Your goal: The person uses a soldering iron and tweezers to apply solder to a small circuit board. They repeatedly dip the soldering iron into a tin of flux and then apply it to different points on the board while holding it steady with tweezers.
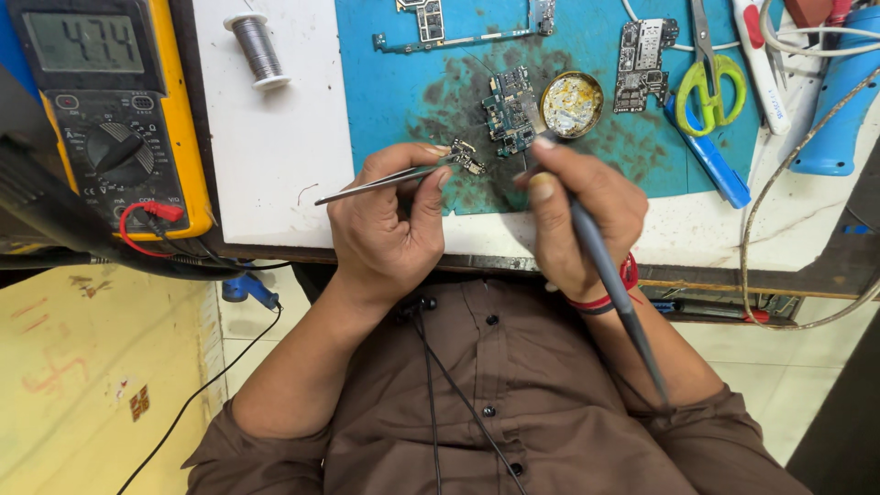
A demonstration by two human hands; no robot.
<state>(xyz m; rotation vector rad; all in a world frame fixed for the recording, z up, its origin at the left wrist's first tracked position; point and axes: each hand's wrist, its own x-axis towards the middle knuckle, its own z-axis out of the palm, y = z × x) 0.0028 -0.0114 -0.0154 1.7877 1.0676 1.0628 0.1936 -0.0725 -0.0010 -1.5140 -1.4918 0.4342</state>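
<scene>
Over the blue mat on the worktop, the left hand pinches tweezers clamped on a small circuit piece while the right hand grips a soldering iron, so soldering looks in hand and calls for a steady tip.

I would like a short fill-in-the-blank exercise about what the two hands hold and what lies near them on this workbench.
1. The left hand grips metal ____ that pinch a small board piece.
2. The right hand holds a soldering ____.
3. The scissors have ____ handles.
4. The round tin lies on the ____ mat.

Missing words: tweezers; iron; green; blue
</scene>
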